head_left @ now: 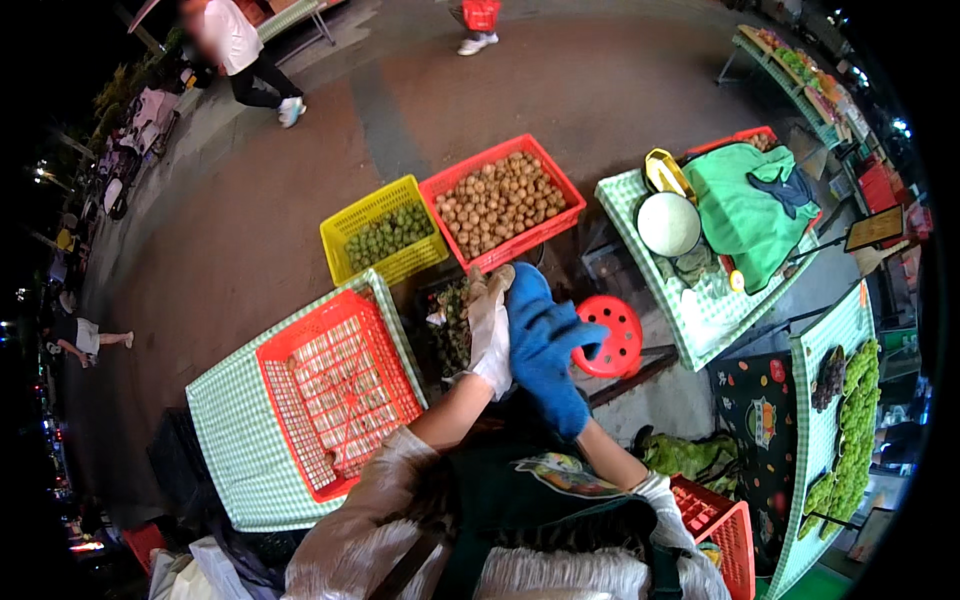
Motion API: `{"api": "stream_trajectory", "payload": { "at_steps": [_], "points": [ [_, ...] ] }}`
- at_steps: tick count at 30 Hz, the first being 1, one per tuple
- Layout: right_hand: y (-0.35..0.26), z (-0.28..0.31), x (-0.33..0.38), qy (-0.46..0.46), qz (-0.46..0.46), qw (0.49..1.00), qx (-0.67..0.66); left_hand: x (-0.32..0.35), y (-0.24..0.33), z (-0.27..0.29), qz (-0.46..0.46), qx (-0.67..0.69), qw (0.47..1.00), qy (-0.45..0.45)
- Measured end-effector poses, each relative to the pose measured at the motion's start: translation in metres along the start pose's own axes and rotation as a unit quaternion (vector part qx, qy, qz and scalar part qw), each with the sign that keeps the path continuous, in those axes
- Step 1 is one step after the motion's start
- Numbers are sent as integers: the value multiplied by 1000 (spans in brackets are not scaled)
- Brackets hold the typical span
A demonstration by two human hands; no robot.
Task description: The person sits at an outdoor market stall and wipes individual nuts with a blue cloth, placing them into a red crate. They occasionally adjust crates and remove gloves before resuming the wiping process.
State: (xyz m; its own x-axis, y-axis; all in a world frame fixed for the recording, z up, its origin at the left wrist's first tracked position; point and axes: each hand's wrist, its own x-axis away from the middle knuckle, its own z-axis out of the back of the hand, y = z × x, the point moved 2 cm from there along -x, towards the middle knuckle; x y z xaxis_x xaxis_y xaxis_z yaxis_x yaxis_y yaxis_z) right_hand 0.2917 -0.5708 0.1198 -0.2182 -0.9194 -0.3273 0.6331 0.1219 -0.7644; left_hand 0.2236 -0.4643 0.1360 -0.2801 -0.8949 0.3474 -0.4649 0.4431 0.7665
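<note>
My two gloved hands are raised side by side in front of my chest, close together. My left hand, in a white glove with brownish fingertips, has its fingers stretched out and lies against the edge of the blue glove. On my right hand is a thick blue glove; part of it sticks out to the right, apart from the rest. I see nothing held in either hand. Just beyond them stands a red crate of round brown walnuts. Left of that is a yellow crate with small green fruit.
An emptied-looking red basket sits on a green checked table at left. A red stool is right of my hands. Further right, another checked table bears a white bowl and green cloth. Passers-by walk beyond.
</note>
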Motion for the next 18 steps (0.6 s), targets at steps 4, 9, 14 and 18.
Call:
{"api": "stream_trajectory", "payload": {
  "at_steps": [4, 9, 14, 18],
  "points": [
    [-1, -19, -6, -7, 33, 995, -91, -27, -30, 49, -104, 82, 991, 31],
    [17, -8, -21, -110, 193, 974, 35, -9, -11, 19, -25, 62, 991, 118],
    [-8, 2, -37, -105, 205, 948, -218, 1, -6, 38, 56, 107, 987, 110],
    [-47, -7, -53, -274, 314, 817, 398, 3, -22, 79, 50, 302, 946, 104]
  ]
}}
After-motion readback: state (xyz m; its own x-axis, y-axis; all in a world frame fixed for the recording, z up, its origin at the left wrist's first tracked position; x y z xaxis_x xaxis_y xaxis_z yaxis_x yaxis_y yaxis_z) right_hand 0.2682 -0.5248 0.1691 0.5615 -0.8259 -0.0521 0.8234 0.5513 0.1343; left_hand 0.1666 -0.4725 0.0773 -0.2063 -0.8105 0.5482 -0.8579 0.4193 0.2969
